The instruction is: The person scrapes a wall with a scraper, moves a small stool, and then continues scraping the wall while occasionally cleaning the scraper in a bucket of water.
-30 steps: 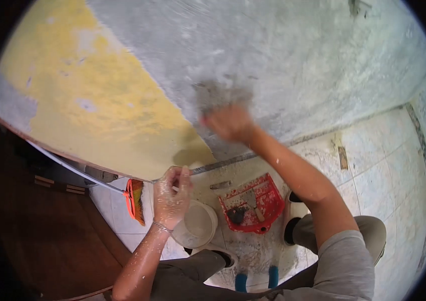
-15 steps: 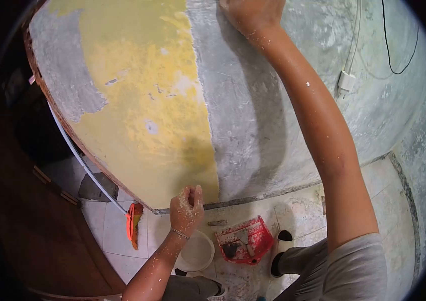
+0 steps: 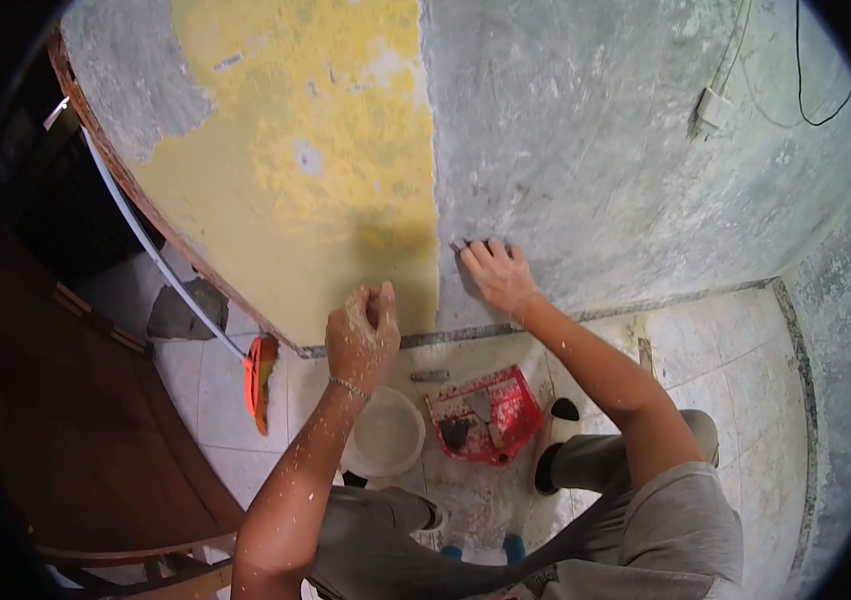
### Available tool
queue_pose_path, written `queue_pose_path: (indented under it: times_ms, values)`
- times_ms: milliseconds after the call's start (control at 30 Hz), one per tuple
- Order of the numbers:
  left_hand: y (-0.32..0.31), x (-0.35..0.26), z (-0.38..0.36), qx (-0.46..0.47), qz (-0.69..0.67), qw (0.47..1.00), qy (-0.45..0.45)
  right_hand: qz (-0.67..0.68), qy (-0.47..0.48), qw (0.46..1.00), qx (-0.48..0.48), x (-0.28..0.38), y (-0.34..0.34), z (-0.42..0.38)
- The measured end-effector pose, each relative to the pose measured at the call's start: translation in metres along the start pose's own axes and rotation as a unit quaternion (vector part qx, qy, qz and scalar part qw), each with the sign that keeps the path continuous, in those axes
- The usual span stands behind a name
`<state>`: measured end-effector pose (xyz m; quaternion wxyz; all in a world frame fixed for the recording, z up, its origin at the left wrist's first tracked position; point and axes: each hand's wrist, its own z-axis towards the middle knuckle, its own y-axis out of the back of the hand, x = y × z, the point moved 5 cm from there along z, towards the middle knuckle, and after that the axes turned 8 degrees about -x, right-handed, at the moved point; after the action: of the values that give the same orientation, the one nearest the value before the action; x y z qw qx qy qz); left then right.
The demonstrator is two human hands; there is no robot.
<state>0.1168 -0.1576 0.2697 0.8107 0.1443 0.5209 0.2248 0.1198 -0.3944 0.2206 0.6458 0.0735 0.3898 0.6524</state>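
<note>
The wall ahead carries flaking yellow paint (image 3: pixel 275 200) on the left and bare grey plaster (image 3: pixel 585 150) on the right, with a ragged upright edge between them. My right hand (image 3: pixel 497 278) is low on the grey part, close to that edge. Its fingers are curled against the plaster, and a small dark thing I cannot make out shows at the fingertips. In front of the lower yellow paint, my left hand (image 3: pixel 361 335) is closed in a pinch, dusted with pale flakes. Whatever it holds, if anything, is hidden.
A red dustpan (image 3: pixel 490 415) with a scraper and debris lies on the tiled floor, beside a white bucket (image 3: pixel 383 432). An orange broom (image 3: pixel 257 385) leans at the wall's left edge. A white plug (image 3: pixel 713 108) hangs on the right. Brown wooden furniture (image 3: pixel 115 430) stands left.
My right hand has come down from high on the grey plaster to low beside the paint edge. My left hand stays pinched near the lower yellow paint. The view has tilted downward.
</note>
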Motion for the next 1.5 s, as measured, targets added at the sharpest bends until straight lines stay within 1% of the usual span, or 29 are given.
queue_pose_path:
  times_ms: [67, 133, 200, 233, 300, 367, 433, 467, 533, 567, 600, 667, 700, 767, 800, 867, 900, 933, 1000, 1033, 1100, 1133, 1167, 1200, 1267, 1333, 1400, 1467, 1500]
  values:
    - [0.0, 0.0, 0.001, 0.001, 0.005, 1.0, -0.005, -0.042, 0.029, 0.993, -0.103, -0.011, 0.015, 0.021]
    - [-0.001, -0.001, 0.003, 0.006, 0.03, 0.999, -0.043, -0.052, -0.044, 0.982, -0.175, -0.037, 0.047, 0.066]
    - [-0.002, -0.007, 0.003, 0.02, 0.007, 1.0, -0.02, 0.024, -0.152, 0.969, -0.194, -0.061, 0.077, 0.112]
    - [-0.001, -0.007, 0.001, 0.025, -0.015, 1.0, -0.007, 0.031, -0.154, 0.971, -0.181, -0.055, 0.071, 0.113]
    - [-0.002, -0.006, -0.001, 0.033, 0.0, 0.999, -0.004, 0.063, -0.09, 0.975, -0.193, -0.038, 0.065, 0.111]
    - [-0.003, -0.006, 0.002, 0.032, 0.009, 0.999, -0.009, 0.105, -0.032, 0.981, -0.162, -0.001, 0.026, 0.063]
    - [-0.005, -0.006, 0.0, 0.034, 0.024, 0.999, -0.021, 0.113, 0.04, 0.991, -0.061, 0.032, -0.02, 0.007]
    - [-0.007, -0.006, -0.001, 0.039, 0.023, 0.999, -0.015, 0.116, 0.04, 0.991, -0.053, 0.037, -0.028, -0.005]
    - [-0.009, -0.01, -0.002, 0.043, 0.002, 0.999, -0.025, 0.118, 0.016, 0.991, 0.068, 0.046, -0.043, -0.01]
    - [-0.008, -0.011, -0.003, 0.048, 0.001, 0.999, -0.02, 0.125, -0.048, 0.984, 0.12, 0.045, -0.051, -0.013]
    - [-0.009, -0.013, -0.005, 0.06, 0.004, 0.998, -0.025, 0.127, -0.047, 0.982, 0.128, 0.039, -0.032, 0.0]
    - [-0.008, -0.013, -0.005, 0.069, 0.008, 0.997, -0.018, 0.184, -0.203, 0.956, 0.105, 0.013, 0.001, 0.031]
    - [-0.007, -0.015, -0.005, 0.067, 0.008, 0.997, -0.021, 0.19, -0.198, 0.955, 0.114, 0.019, -0.008, 0.026]
    - [-0.005, -0.011, -0.008, 0.066, 0.011, 0.997, -0.024, 0.186, -0.199, 0.962, 0.008, 0.028, -0.02, 0.01]
    - [-0.007, -0.007, -0.007, 0.07, 0.01, 0.997, -0.017, 0.186, -0.196, 0.963, 0.004, 0.035, -0.032, 0.002]
    - [-0.008, -0.009, -0.005, 0.07, 0.008, 0.997, -0.01, 0.171, -0.189, 0.961, 0.109, 0.051, -0.063, -0.017]
    - [-0.007, -0.01, -0.006, 0.078, 0.005, 0.997, -0.002, 0.185, -0.243, 0.94, 0.152, 0.047, -0.059, -0.013]
    - [-0.006, -0.009, -0.007, 0.085, 0.003, 0.996, 0.007, 0.186, -0.242, 0.94, 0.154, 0.046, -0.062, -0.015]
    - [-0.003, -0.004, -0.006, 0.076, 0.01, 0.997, 0.0, 0.205, -0.262, 0.943, -0.002, 0.044, -0.051, -0.021]
    - [-0.003, -0.007, -0.007, 0.071, 0.011, 0.997, -0.02, 0.205, -0.265, 0.942, 0.003, 0.048, -0.054, -0.029]
    - [-0.004, -0.009, -0.009, 0.077, 0.015, 0.997, -0.023, 0.213, -0.264, 0.925, 0.171, 0.056, -0.072, -0.032]
    - [-0.002, -0.005, -0.007, 0.075, 0.025, 0.997, -0.021, 0.217, -0.258, 0.926, 0.17, 0.056, -0.073, -0.025]
    - [-0.001, 0.0, -0.005, 0.069, 0.03, 0.997, -0.014, 0.222, -0.266, 0.937, 0.051, 0.049, -0.062, -0.016]
    - [0.001, -0.002, -0.007, 0.042, 0.015, 0.998, -0.052, 0.225, -0.275, 0.933, -0.062, 0.048, -0.048, -0.017]
    - [-0.002, -0.011, -0.012, 0.023, -0.017, 0.995, -0.095, 0.236, -0.241, 0.941, -0.036, 0.054, -0.052, -0.026]
    - [-0.004, -0.005, -0.01, 0.089, 0.009, 0.995, -0.037, 0.222, -0.262, 0.935, -0.095, 0.042, -0.031, -0.007]
    - [-0.004, -0.003, -0.013, 0.091, 0.01, 0.995, -0.037, 0.236, -0.292, 0.925, -0.053, 0.042, -0.05, -0.026]
    - [-0.008, -0.01, -0.011, 0.091, 0.002, 0.995, -0.049, 0.206, -0.234, 0.932, 0.184, 0.052, -0.086, -0.048]
    - [-0.008, -0.01, -0.011, 0.1, 0.001, 0.994, -0.049, 0.209, -0.231, 0.933, 0.183, 0.052, -0.079, -0.041]
